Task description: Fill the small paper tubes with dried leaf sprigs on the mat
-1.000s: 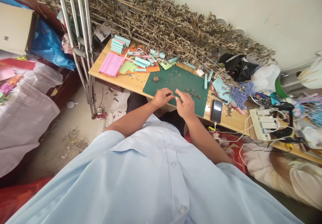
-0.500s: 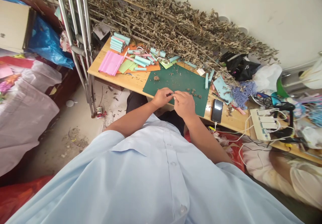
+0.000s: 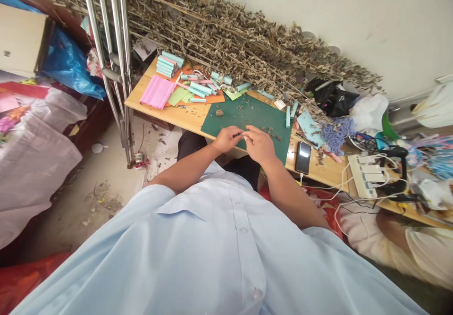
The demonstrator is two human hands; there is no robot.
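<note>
My left hand (image 3: 227, 139) and my right hand (image 3: 259, 145) meet fingertip to fingertip over the near edge of a green cutting mat (image 3: 231, 116). Both are closed, pinching around a small dark bit that the fingers mostly hide; its kind cannot be made out. Beyond my left hand, a brown crumbly clump (image 3: 220, 113) lies on the mat. More brown crumbs (image 3: 271, 131) are scattered behind my right hand. Two light-blue paper rolls (image 3: 288, 116) rest at the mat's right edge.
Dried leafy stalks (image 3: 226, 36) heap along the wall. Blue rolls (image 3: 166, 64) and pink paper (image 3: 157, 91) lie at the table's left, by metal crutches (image 3: 118, 69). Rightward are a charging phone (image 3: 303, 157), purple string (image 3: 334, 134) and a power strip (image 3: 361, 175) with loose cables.
The view has shifted slightly. My right fingers have lifted and spread a little at the knuckles; both hands stay together at the same place over the mat's edge.
</note>
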